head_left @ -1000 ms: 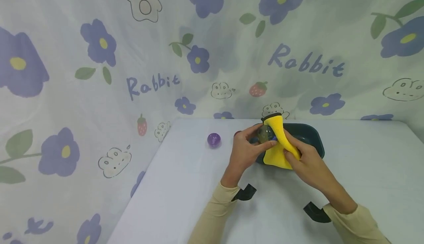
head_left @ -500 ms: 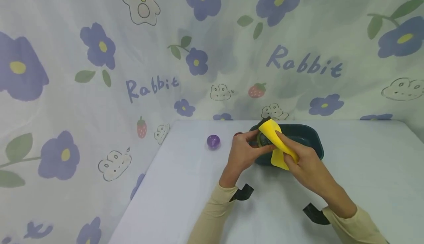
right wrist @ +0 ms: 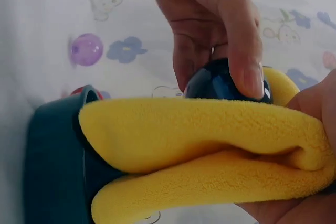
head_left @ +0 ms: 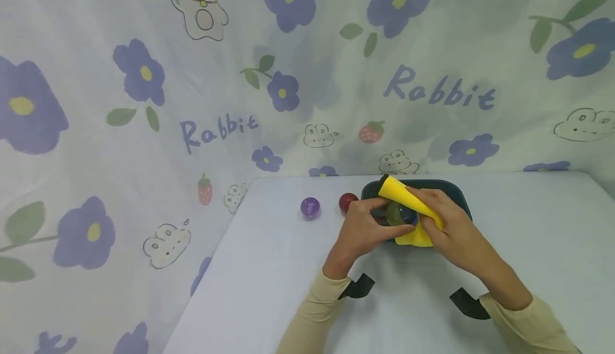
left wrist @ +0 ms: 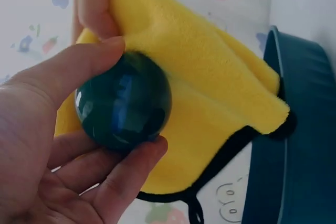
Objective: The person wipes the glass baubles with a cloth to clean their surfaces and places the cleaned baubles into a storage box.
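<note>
My left hand point(head_left: 361, 230) pinches a glossy dark green-blue ball point(left wrist: 123, 103) between thumb and fingertips. In the head view the ball point(head_left: 395, 214) looks olive on one side and dark blue on the other. A yellow cloth point(head_left: 407, 196) with black edging is in my right hand point(head_left: 458, 239), bunched between thumb and fingers. Seen from the left wrist, the cloth point(left wrist: 210, 77) lies behind the ball and touches its upper side. From the right wrist, the folded cloth point(right wrist: 199, 135) hides the ball's lower part. Both hands are over the near side of a dark green basin point(head_left: 454, 188).
On the white table point(head_left: 254, 274), left of the basin, are a purple ball point(head_left: 310, 207) and a red ball point(head_left: 348, 203). The red one is partly behind my left hand. A flower-printed curtain point(head_left: 331, 76) stands behind and to the left.
Both hands have shifted slightly right with the ball and cloth. The cloth has swung over the ball and folded, then drawn back so more of the ball shows. More of the red ball is visible.
</note>
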Motion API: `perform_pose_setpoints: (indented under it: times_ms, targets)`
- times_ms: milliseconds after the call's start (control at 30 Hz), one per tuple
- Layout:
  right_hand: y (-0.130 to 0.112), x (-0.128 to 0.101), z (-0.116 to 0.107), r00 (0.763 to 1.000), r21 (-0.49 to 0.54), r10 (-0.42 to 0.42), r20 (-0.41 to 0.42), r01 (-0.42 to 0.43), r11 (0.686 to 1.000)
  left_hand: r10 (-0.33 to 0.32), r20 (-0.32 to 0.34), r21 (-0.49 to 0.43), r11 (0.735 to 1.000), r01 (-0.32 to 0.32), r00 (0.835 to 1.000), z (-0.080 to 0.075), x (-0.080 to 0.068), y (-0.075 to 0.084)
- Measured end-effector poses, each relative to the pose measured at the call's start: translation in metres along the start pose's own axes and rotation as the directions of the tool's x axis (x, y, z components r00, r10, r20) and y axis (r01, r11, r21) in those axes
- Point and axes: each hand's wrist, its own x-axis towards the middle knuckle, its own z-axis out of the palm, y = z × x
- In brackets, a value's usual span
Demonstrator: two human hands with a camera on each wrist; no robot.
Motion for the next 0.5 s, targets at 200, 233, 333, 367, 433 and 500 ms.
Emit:
perform_pose_setpoints:
  times_ms: [200, 233, 333, 367, 433, 500]
  targets:
    - [0.0082, 0.003, -0.01, 0.994, 0.154, 0.075, 0.08, -0.087, 0.984, 0.072, -0.005, 0.019, 0.997, -0.072, 0.997, -0.0027, 0.0027, 0.0053]
    - [0.0092, 0.0035, -0.0104, 0.992, 0.172, 0.086, 0.088, -0.101, 0.98, 0.083, -0.015, 0.014, 0.996, -0.083, 0.996, -0.0031, 0.0024, 0.0057]
    - [0.0099, 0.0035, -0.0093, 0.987, 0.211, 0.117, 0.113, -0.139, 0.968, 0.098, -0.047, -0.007, 0.995, -0.099, 0.994, -0.0034, 0.0004, 0.0059]
    - [0.0098, 0.003, -0.008, 0.984, 0.222, 0.126, 0.124, -0.152, 0.963, 0.096, -0.061, -0.02, 0.995, -0.097, 0.993, -0.0037, -0.0008, 0.0057]
    - [0.0084, 0.0016, -0.0047, 0.977, 0.249, 0.148, 0.152, -0.183, 0.951, 0.079, -0.092, -0.059, 0.995, -0.085, 0.993, -0.0043, -0.0025, 0.0054]
    - [0.0063, 0.0007, -0.0011, 0.972, 0.28, 0.16, 0.171, -0.204, 0.938, 0.057, -0.125, -0.111, 0.991, -0.071, 0.991, -0.0056, -0.0039, 0.0055]
